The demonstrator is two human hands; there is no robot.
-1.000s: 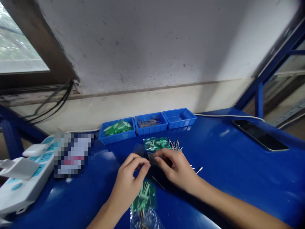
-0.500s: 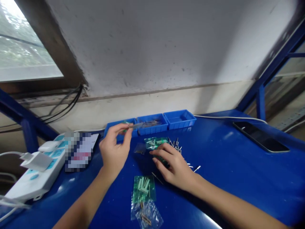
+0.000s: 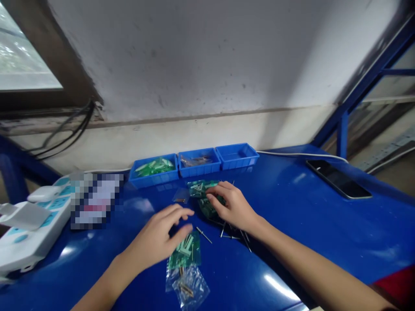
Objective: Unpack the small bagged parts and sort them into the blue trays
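My left hand (image 3: 164,231) is open, thumb and fingers apart and holding nothing. It hovers over the edge of a green plastic bag (image 3: 193,255) of pale wall plugs and screws. My right hand (image 3: 231,202) has thumb and fingertips pinched at another green plastic bag (image 3: 196,188); a further green bag (image 3: 207,208) lies beneath this hand. Loose blind rivets (image 3: 204,234) lie between the hands and below the right palm, which hides part of the pile. Clear bags (image 3: 194,285) with brass-coloured pieces lie nearest me, and a small clear bag (image 3: 180,195) lies left of the upper green bag.
Three blue bins stand along the wall: one with green bags (image 3: 155,166), one with clear bags (image 3: 196,160), and a bare one (image 3: 237,154). A white power strip (image 3: 42,233) and a blurred packet (image 3: 99,201) are at left. A phone (image 3: 339,179) lies at right.
My left hand has come back from the left bin, down toward me, and its pinch has opened. A thin packet it held is gone from it. My right hand stays over the green bags.
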